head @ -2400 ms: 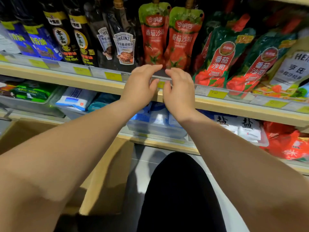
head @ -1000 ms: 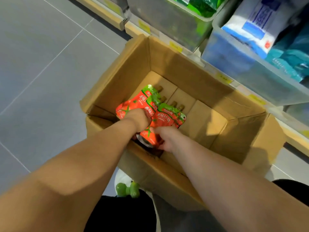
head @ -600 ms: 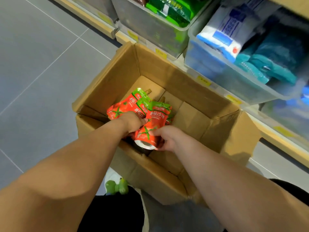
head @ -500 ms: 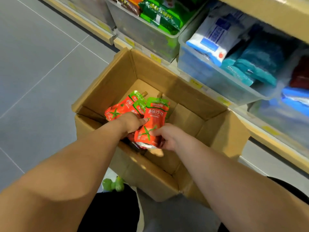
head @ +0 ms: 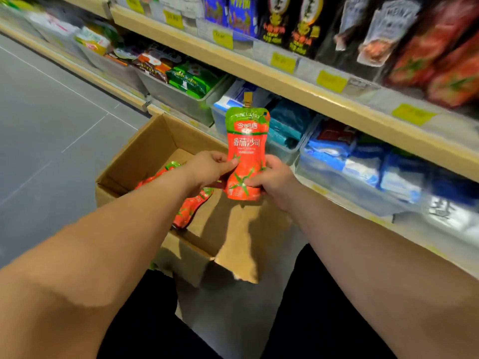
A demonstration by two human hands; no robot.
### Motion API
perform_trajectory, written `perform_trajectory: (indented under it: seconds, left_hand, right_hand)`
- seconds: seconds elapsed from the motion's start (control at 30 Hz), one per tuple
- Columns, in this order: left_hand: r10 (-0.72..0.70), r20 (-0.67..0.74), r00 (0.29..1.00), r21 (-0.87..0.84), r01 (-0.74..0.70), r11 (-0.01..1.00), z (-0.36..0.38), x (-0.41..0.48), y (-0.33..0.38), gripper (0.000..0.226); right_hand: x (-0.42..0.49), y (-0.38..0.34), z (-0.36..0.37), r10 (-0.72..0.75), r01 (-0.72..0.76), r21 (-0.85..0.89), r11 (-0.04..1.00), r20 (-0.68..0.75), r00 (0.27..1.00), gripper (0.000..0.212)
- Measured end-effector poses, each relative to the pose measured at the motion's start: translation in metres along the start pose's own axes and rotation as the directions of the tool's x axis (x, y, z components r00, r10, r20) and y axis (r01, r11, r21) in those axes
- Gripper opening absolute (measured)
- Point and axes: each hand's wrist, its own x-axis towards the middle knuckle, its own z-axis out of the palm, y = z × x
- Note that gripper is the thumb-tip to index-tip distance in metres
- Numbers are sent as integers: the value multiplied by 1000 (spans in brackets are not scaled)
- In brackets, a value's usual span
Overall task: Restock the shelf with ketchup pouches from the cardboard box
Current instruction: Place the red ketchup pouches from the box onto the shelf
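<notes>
I see the cardboard box (head: 155, 149) on the floor (head: 51, 120), just before the shelf (head: 285, 81), open at the top. A ketchup pouch (head: 246, 151) stands upright above the box's right part, between my left hand (head: 207, 169) and right hand (head: 274, 180), both gripping its lower half. More pouches (head: 191, 206) lie in the box, below the left hand. Bins (head: 181, 99) sit under the shelf board, behind the box; bottles (head: 305, 22) stand on it.
</notes>
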Motion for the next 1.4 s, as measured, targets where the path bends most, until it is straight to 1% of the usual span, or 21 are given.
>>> perform_trajectory:
  seconds: [0.03, 0.07, 0.13, 0.17, 0.2, 0.27, 0.37, 0.47, 0.57, 0.6, 0.67, 0.77, 0.87, 0.9, 0.97, 1.0, 1.07, 1.17, 1.27, 1.33, 1.4]
  left_hand:
    - [42, 12, 999, -15, -42, 999, 11, -5, 10, 11]
    - [88, 28, 996, -21, -87, 996, 22, -10, 22, 12]
    - [156, 24, 987, -17, -155, 988, 43, -17, 42, 29]
    - [201, 10, 980, -6, -201, 980, 53, -20, 51, 32]
    - [261, -1, 965, 15, -261, 965, 66, -24, 62, 30]
    - [373, -23, 927, 56, -371, 927, 86, -28, 77, 19]
    - [508, -35, 861, 84, -504, 860, 122, -34, 103, 15]
    - [591, -70, 803, 148, -578, 803, 149, -34, 126, 20]
    - [683, -90, 725, 263, -644, 719, 176, -34, 150, 24]
    - [709, -97, 698, 302, -658, 689, 183, -34, 158, 26]
    - [745, -106, 659, 333, -682, 651, 192, -31, 172, 26]
    - [765, -138, 629, 303, -708, 637, 206, -24, 188, 22]
    - [777, -151, 611, 323, -713, 623, 216, -13, 196, 18]
    - [779, -142, 611, 343, -708, 618, 218, -7, 197, 19]
    - [774, -123, 622, 405, -680, 611, 221, 4, 198, 21]
    - [768, -113, 630, 443, -660, 606, 223, 8, 198, 22]
    - [757, -110, 644, 484, -630, 607, 227, 15, 198, 23]
    - [742, -117, 660, 501, -606, 618, 230, 21, 198, 24]
    - [712, -51, 700, 515, -593, 619, 229, 23, 195, 43]
    - [706, 12, 708, 555, -592, 584, 227, 24, 191, 50]
    - [719, 64, 692, 604, -600, 524, 226, 25, 186, 55]
  right_hand:
    - [-9, -7, -12, -57, 56, -17, 998, -48, 997, 58]
    - [-18, -13, -25, -115, 113, -27, 993, -88, 989, 58]
    - [-33, -25, -45, -206, 204, -29, 979, -138, 969, 55]
    - [-40, -29, -55, -246, 242, -45, 969, -162, 956, 54]
    - [-48, -35, -69, -300, 290, -79, 954, -196, 934, 52]
    - [-57, -45, -88, -403, 359, -200, 912, -256, 879, 51]
    - [-72, -59, -123, -506, 391, -349, 851, -347, 790, 55]
    - [-82, -71, -152, -650, 416, -536, 735, -382, 657, 55]
    - [-89, -83, -183, -743, 326, -707, 627, -419, 522, 52]
    - [-89, -88, -191, -758, 298, -734, 611, -433, 488, 51]
    - [-87, -96, -200, -768, 329, -716, 615, -451, 454, 49]
    - [-81, -105, -213, -759, 373, -672, 640, -478, 442, 47]
    - [-73, -110, -223, -755, 375, -664, 646, -485, 441, 34]
    - [-70, -110, -226, -749, 356, -671, 651, -490, 447, 33]
    - [-64, -110, -231, -718, 258, -705, 661, -494, 490, 34]
    - [-61, -109, -234, -706, 214, -722, 658, -493, 508, 28]
    - [-54, -108, -239, -690, 156, -742, 652, -495, 529, 11]
    - [-46, -112, -240, -672, 87, -753, 652, -520, 527, 15]
    - [-42, -121, -239, -636, 34, -742, 669, -548, 543, 19]
    - [-40, -125, -238, -622, 48, -729, 683, -546, 561, 21]
    - [-41, -125, -236, -615, 78, -709, 701, -546, 569, 26]
